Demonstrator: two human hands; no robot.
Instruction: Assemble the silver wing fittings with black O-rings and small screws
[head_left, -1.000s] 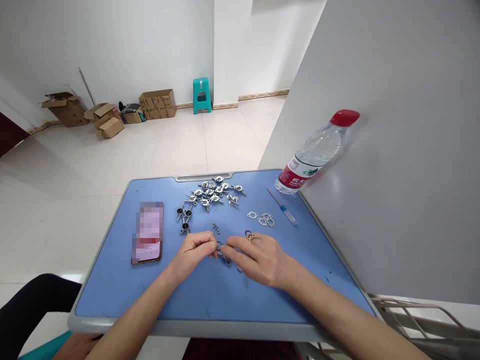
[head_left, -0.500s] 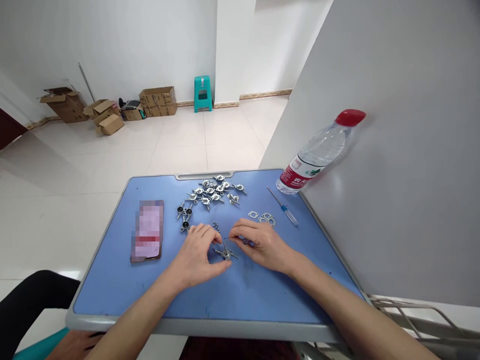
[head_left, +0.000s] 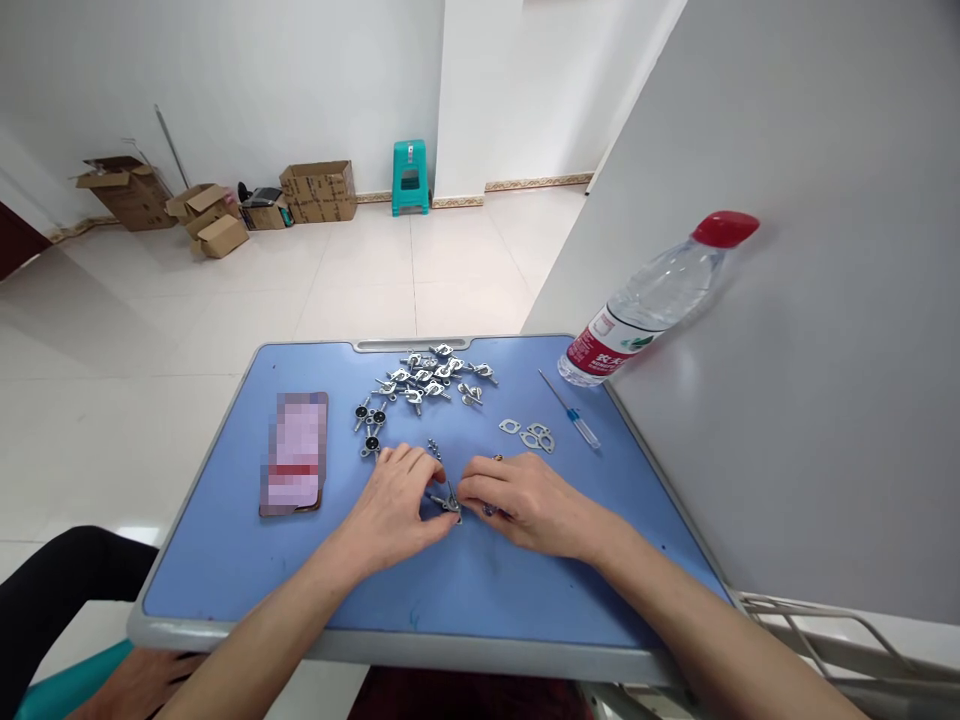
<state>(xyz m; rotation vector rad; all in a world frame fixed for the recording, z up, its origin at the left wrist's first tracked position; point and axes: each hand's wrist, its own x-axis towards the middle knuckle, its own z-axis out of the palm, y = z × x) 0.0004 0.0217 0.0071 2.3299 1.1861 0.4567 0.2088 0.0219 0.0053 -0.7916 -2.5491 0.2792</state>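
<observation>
Head view: my left hand (head_left: 394, 508) pinched the fitting (head_left: 451, 504), best kept still; right hand (head_left: 529, 498) sat alongside, grip unclear

Left grip (head_left: 394, 508) curves, palm down; right grip (head_left: 531, 502) bunches beside it.

- Near side: bare blue tabletop (head_left: 450, 595) between the forearms (head_left: 289, 615), roomy
- Between left hand (head_left: 391, 508) and right hand (head_left: 534, 500): narrow gap, taken up by a metal fitting (head_left: 450, 504)
- Straight beyond: tiny parts (head_left: 433, 449), then clustered fittings (head_left: 424, 376), in the way
- Right: a strip past the flat plates (head_left: 534, 432), bounded by screwdriver (head_left: 574, 415), bottle (head_left: 630, 320) and grey panel (head_left: 817, 370)
- Left: a free lane before the phone (head_left: 296, 455)
</observation>
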